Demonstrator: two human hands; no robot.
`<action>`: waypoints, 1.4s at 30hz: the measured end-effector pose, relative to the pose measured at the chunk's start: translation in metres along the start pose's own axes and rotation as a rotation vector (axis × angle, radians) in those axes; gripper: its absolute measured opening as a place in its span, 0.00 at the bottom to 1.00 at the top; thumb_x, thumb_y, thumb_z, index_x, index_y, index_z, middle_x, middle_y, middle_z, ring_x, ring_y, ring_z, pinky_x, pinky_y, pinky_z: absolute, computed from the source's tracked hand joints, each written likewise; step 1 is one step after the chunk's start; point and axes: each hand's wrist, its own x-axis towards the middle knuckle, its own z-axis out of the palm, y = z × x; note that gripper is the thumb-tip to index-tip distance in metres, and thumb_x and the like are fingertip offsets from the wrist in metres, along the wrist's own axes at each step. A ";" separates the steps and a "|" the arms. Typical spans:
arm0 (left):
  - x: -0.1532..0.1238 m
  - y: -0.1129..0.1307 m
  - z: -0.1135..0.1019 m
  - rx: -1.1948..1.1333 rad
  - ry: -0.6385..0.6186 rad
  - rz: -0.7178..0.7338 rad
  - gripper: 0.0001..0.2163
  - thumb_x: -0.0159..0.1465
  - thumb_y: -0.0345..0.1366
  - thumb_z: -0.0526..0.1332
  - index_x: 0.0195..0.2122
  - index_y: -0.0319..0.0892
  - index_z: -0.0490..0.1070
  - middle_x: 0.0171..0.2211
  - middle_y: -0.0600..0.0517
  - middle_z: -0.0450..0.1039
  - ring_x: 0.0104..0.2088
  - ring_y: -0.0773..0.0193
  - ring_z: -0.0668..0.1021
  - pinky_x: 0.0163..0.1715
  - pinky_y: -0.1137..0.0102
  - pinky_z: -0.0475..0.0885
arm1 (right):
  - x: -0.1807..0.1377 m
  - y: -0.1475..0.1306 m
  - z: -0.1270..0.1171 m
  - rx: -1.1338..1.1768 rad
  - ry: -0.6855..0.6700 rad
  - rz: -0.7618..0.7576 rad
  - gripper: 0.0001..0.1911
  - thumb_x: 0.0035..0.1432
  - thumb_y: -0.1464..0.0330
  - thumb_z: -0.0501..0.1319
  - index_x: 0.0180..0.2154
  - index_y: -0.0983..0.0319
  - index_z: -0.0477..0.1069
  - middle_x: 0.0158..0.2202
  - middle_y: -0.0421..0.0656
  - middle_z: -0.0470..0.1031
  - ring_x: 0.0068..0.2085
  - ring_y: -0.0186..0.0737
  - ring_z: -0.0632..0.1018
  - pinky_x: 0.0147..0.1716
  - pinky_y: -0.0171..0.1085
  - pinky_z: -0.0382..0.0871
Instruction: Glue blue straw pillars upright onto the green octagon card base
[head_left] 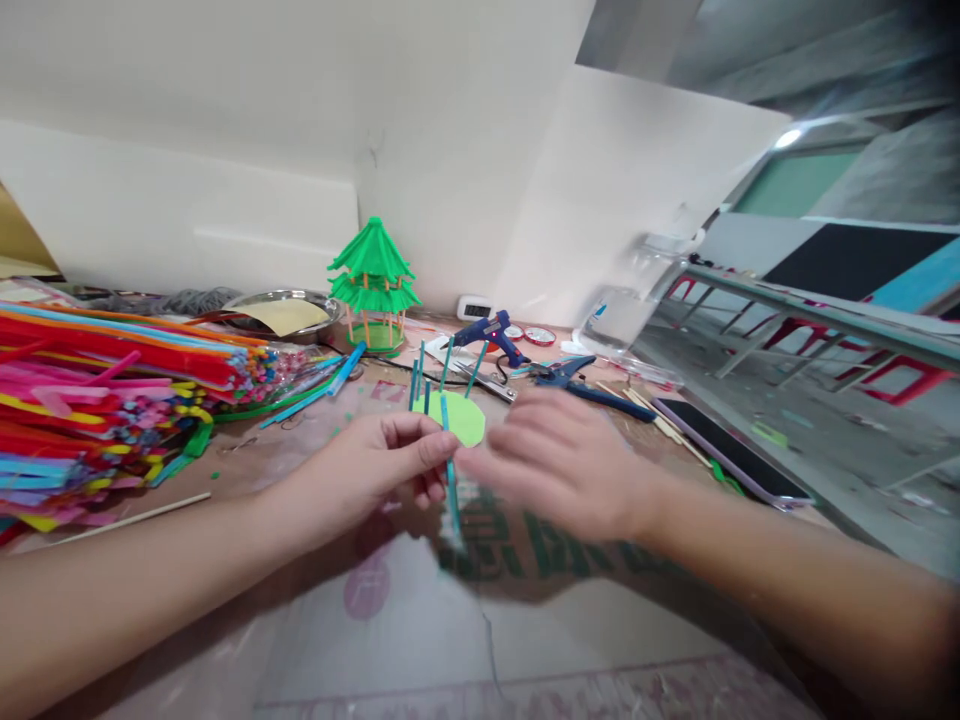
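Observation:
My left hand pinches a light green paper disc that has several teal straw posts standing up from it. A teal straw hangs down between my two hands at the disc's near edge. My right hand is blurred by motion, its fingertips close to that straw and the disc; whether it grips anything is unclear. Both hands hover over a cardboard sheet with green printing.
A big pile of coloured straws fills the left side. At the back stand a green straw pagoda model, a metal bowl, a blue glue gun and blue scissors. A phone lies right.

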 end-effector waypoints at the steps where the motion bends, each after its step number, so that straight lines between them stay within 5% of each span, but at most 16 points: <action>1: 0.000 0.000 0.001 -0.034 -0.002 -0.015 0.26 0.53 0.58 0.75 0.27 0.39 0.69 0.21 0.57 0.68 0.20 0.73 0.67 0.20 0.76 0.60 | 0.006 -0.008 0.001 -0.007 0.015 -0.095 0.11 0.70 0.70 0.59 0.51 0.65 0.76 0.34 0.41 0.80 0.35 0.39 0.77 0.39 0.42 0.72; 5: 0.001 -0.005 0.002 -0.099 -0.042 -0.040 0.28 0.47 0.58 0.77 0.28 0.39 0.70 0.23 0.57 0.65 0.22 0.73 0.65 0.22 0.76 0.58 | 0.015 -0.021 0.011 -0.076 0.059 -0.215 0.10 0.67 0.69 0.64 0.47 0.67 0.80 0.37 0.42 0.79 0.38 0.38 0.78 0.45 0.43 0.73; 9: -0.001 -0.004 -0.005 0.109 -0.005 0.065 0.23 0.61 0.58 0.66 0.26 0.40 0.69 0.22 0.55 0.66 0.22 0.69 0.66 0.23 0.73 0.58 | 0.015 -0.009 0.012 -0.056 0.093 -0.155 0.07 0.70 0.69 0.62 0.45 0.64 0.79 0.36 0.43 0.80 0.38 0.40 0.77 0.44 0.43 0.74; 14: 0.000 0.006 -0.028 0.851 0.221 0.493 0.19 0.65 0.41 0.57 0.18 0.42 0.60 0.18 0.55 0.60 0.22 0.68 0.65 0.26 0.69 0.57 | 0.009 0.012 0.021 0.314 0.251 0.488 0.13 0.76 0.64 0.53 0.40 0.60 0.73 0.31 0.42 0.78 0.33 0.36 0.77 0.34 0.37 0.70; 16: 0.002 0.007 -0.035 0.980 0.328 0.633 0.19 0.66 0.39 0.55 0.18 0.42 0.58 0.18 0.56 0.57 0.22 0.69 0.63 0.26 0.70 0.57 | 0.002 0.016 0.033 0.461 0.280 0.735 0.16 0.77 0.62 0.52 0.37 0.60 0.72 0.27 0.38 0.74 0.28 0.33 0.75 0.30 0.34 0.67; 20: 0.009 0.000 -0.040 1.038 0.381 0.584 0.12 0.67 0.38 0.55 0.28 0.41 0.71 0.22 0.57 0.67 0.23 0.69 0.67 0.26 0.71 0.60 | -0.012 0.011 0.056 0.630 0.247 0.933 0.18 0.76 0.58 0.53 0.36 0.60 0.71 0.26 0.36 0.71 0.27 0.32 0.73 0.30 0.33 0.66; 23: 0.012 -0.007 -0.041 1.106 0.325 0.538 0.10 0.65 0.37 0.56 0.38 0.41 0.77 0.25 0.56 0.73 0.25 0.67 0.72 0.29 0.71 0.63 | -0.015 0.003 0.061 0.663 0.226 0.941 0.20 0.76 0.55 0.52 0.36 0.60 0.70 0.27 0.37 0.70 0.28 0.34 0.72 0.32 0.35 0.65; 31: 0.021 -0.012 -0.042 1.332 0.169 0.518 0.14 0.69 0.43 0.57 0.31 0.41 0.73 0.25 0.52 0.74 0.26 0.64 0.71 0.28 0.69 0.57 | -0.010 -0.009 0.061 0.669 0.230 0.850 0.18 0.77 0.56 0.51 0.36 0.59 0.67 0.29 0.38 0.68 0.31 0.35 0.71 0.34 0.36 0.64; 42: 0.021 -0.015 -0.043 1.343 0.070 0.540 0.14 0.70 0.44 0.54 0.31 0.43 0.70 0.27 0.50 0.73 0.28 0.61 0.72 0.27 0.66 0.59 | -0.006 -0.013 0.058 0.673 0.187 0.755 0.19 0.77 0.55 0.50 0.36 0.59 0.66 0.31 0.40 0.72 0.33 0.35 0.74 0.36 0.36 0.68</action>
